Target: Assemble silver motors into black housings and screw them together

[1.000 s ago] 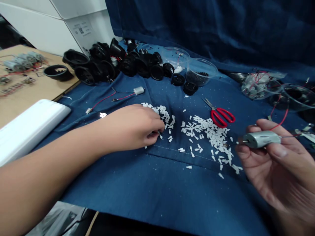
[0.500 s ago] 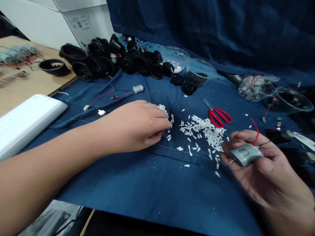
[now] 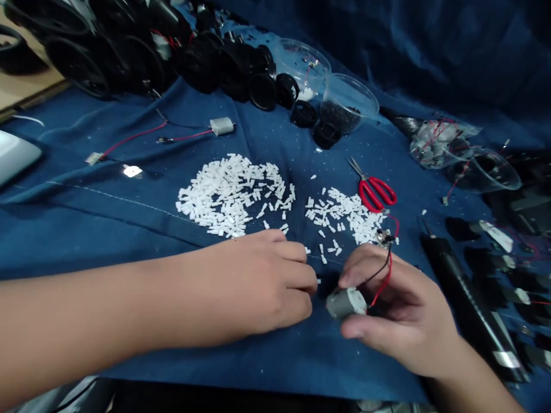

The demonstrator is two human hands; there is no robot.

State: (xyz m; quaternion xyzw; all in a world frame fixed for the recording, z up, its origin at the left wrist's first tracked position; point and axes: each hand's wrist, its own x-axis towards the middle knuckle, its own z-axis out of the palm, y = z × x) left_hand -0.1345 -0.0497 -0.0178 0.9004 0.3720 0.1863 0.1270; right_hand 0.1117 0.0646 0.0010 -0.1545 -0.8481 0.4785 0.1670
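My right hand (image 3: 400,310) grips a small grey electric motor (image 3: 344,304) between thumb and fingers. A red and a black wire (image 3: 388,269) run from the motor to a small metal part above the knuckles. Close to the motor's left side is my left hand (image 3: 271,281), its fingers curled together; whatever they hold is hidden from me. Just beyond my left hand lies a big pile of small white plastic sleeves (image 3: 215,195). Another, looser pile of white sleeves (image 3: 361,218) lies beyond my right hand, beside red-handled scissors (image 3: 376,192).
Black round housings (image 3: 202,60) crowd the back left. Clear plastic cups (image 3: 348,103) stand at the back. A second wired motor (image 3: 222,126) lies at left. On the right are a long black tool (image 3: 469,298) and several wired parts. Blue cloth (image 3: 129,229) covers the table.
My left hand has left the big white pile and come nearer to me and rightward. My right hand has brought the motor left and turned it. The view has shifted.
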